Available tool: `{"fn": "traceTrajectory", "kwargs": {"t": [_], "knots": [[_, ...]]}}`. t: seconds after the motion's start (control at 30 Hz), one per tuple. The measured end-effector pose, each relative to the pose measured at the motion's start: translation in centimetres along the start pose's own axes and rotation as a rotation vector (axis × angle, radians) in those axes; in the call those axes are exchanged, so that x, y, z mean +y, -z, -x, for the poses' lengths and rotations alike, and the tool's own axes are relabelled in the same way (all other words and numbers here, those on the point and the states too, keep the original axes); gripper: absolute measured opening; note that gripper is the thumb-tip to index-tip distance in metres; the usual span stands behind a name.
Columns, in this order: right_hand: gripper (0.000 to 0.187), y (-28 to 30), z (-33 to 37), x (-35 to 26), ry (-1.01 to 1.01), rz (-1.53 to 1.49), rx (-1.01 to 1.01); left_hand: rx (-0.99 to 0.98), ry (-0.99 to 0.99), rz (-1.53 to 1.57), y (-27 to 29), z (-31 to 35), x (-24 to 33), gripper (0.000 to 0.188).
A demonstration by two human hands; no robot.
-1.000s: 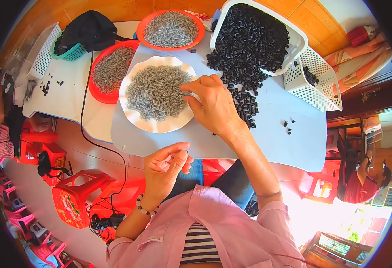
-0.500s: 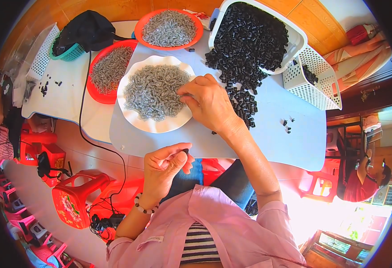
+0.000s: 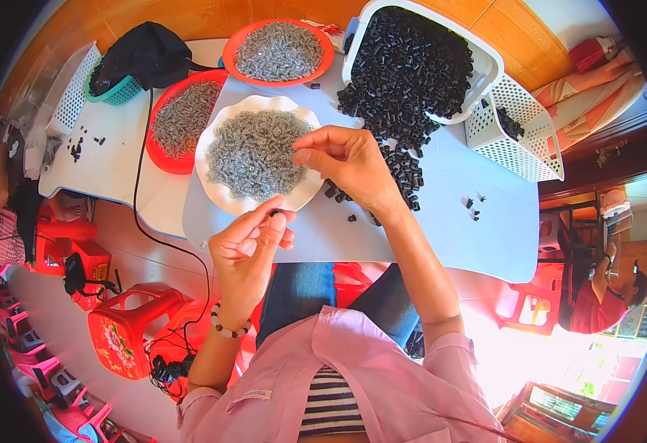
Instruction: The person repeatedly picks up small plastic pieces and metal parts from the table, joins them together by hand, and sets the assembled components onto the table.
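Between the thumb and fingertips of my left hand (image 3: 253, 240) is a small black plastic piece (image 3: 276, 213), just off the near rim of a white scalloped plate (image 3: 216, 193). Small silvery metal springs (image 3: 257, 151) are heaped on that plate. My right hand (image 3: 349, 166) pinches over the plate's right edge, its fingertips against the springs; whatever lies in the pinch is too small to make out. Right of this hand, a pile of short black plastic tubes (image 3: 404, 173) spills across the table from a white bin (image 3: 494, 63).
Two red-orange dishes of springs, a far one (image 3: 327, 59) and a left one (image 3: 168, 164), stand behind the plate. A white perforated basket (image 3: 530, 148) sits right, a green basket (image 3: 120, 90) with a black cap (image 3: 150, 52) left. A black cable (image 3: 137, 199) hangs off the table.
My left hand has risen toward the plate with the black piece. My right hand stays at the plate's right side, its wrist turned slightly and its fingers more drawn out.
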State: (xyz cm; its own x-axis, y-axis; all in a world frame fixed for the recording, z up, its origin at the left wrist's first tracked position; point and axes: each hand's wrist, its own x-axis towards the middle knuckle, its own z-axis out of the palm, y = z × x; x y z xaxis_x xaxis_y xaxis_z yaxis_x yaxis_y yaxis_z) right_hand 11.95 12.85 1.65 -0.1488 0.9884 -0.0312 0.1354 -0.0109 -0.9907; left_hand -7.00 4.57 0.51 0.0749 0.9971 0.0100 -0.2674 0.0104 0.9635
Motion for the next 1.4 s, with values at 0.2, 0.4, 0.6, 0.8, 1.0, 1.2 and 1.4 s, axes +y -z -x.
{"fn": "traceTrajectory", "kwargs": {"t": [0.2,0.4,0.6,0.8,1.0,1.2,1.4], "knots": [[0.017,0.3,1.0,-0.8,-0.084,-0.226,-0.097,-0.016,-0.024,-0.029,0.5,-1.4,0.5,0.027],[0.018,-0.6,3.4,-1.8,-0.045,-0.471,-0.157,-0.061,-0.062,-0.021,-0.2,-1.6,0.4,0.024],[0.015,-1.0,5.7,-2.1,0.015,-0.459,-0.162,-0.119,-0.152,0.021,-0.7,-0.5,0.2,0.024],[0.017,-0.8,6.7,-2.6,0.220,-0.010,-0.066,-0.164,-0.166,-0.032,-0.8,0.1,0.1,0.025],[0.031,-0.5,7.4,-2.5,0.450,0.304,0.000,-0.204,-0.069,-0.101,-0.7,0.5,0.2,0.023],[0.025,-0.7,8.3,-1.7,0.366,0.158,0.003,-0.281,-0.083,-0.086,-0.7,0.8,-0.5,0.022],[0.034,-0.4,8.9,-1.3,0.516,0.382,0.023,-0.310,-0.051,-0.096,-0.6,1.1,-1.0,0.021]]}}
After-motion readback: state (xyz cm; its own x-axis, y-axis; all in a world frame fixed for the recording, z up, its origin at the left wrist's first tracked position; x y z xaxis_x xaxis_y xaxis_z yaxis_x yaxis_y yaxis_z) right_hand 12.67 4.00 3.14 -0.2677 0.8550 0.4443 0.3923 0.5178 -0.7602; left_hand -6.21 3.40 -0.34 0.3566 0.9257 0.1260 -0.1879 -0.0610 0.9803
